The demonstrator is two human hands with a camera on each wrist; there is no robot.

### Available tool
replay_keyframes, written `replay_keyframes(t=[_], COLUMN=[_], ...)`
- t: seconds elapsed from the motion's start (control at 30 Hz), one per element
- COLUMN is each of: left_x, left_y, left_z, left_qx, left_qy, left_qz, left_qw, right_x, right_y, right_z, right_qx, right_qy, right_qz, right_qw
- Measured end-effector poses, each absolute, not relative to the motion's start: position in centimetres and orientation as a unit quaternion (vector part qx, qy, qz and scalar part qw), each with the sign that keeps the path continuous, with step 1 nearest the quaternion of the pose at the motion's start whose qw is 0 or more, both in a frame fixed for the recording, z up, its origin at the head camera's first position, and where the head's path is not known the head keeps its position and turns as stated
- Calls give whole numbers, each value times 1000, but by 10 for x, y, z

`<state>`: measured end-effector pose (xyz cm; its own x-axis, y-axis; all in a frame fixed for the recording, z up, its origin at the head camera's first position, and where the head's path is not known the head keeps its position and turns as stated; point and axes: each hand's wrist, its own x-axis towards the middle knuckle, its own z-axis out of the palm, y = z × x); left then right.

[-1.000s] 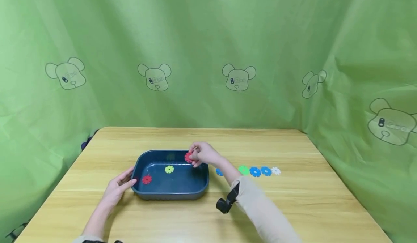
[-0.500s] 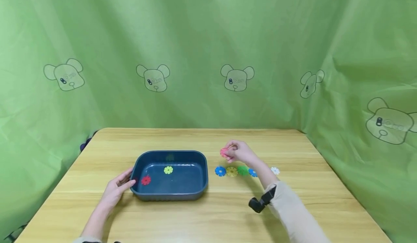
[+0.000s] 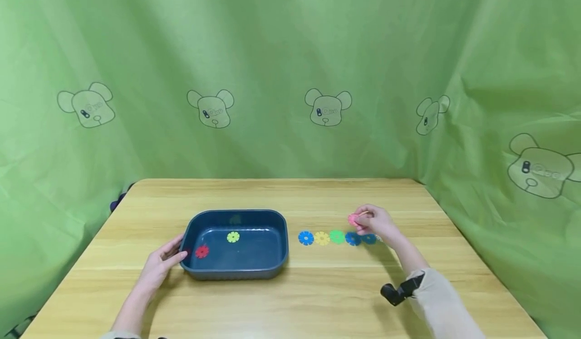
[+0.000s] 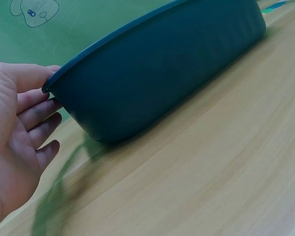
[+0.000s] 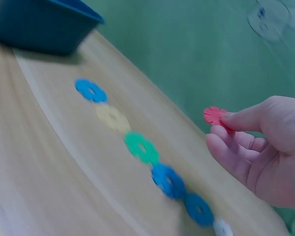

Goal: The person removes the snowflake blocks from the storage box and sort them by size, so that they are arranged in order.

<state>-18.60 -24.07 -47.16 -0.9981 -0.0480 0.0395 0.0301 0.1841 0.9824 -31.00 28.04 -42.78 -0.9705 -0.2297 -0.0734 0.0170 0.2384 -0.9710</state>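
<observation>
My right hand (image 3: 375,223) pinches a pink-red notched plastic disc (image 5: 213,115), a flower-shaped building piece, between thumb and fingers. It is held above the right part of a row of similar discs on the table. That row runs from a blue disc (image 3: 306,238) through a yellow disc (image 3: 322,238) and a green disc (image 3: 337,236) to two more blue ones and a white disc (image 5: 222,227), partly covered by the hand in the head view. My left hand (image 3: 159,264) grips the left rim of a dark blue plastic tub (image 4: 162,73), thumb over the edge.
Inside the tub lie a red disc (image 3: 201,251) and a yellow-green disc (image 3: 233,236). Everything stands on a wood-grain table (image 3: 290,308). Green curtains (image 3: 272,147) with bear-head prints hang behind and at both sides.
My right hand has carried the pink-red disc from over the tub's right side rightward, to above the right end of the row. The left hand stays at the tub's rim.
</observation>
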Motion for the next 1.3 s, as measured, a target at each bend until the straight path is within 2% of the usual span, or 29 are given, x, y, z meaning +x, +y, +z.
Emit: replay_keyframes(t=[0.17, 0.33, 0.67, 0.87, 1.3], left_x=[-185, -185, -188, -186, -187], left_y=[-240, -241, -241, -240, -240], left_z=[-473, -474, -471, -472, -473], left_qx=[4, 5, 9, 11, 13], left_qy=[-766, -763, -772, -769, -766], left_qz=[-642, -645, -635, -638, -641], left_qw=[32, 34, 32, 34, 37], right_x=[-314, -314, -304, -302, -304], right_y=[320, 343, 361, 373, 375], right_z=[-448, -456, -455, -471, -484], right_qx=[-74, -19, 59, 108, 131], right_qy=[767, 781, 810, 837, 865], right_qz=[-632, -621, -583, -537, -482], right_qw=[83, 60, 23, -3, -34])
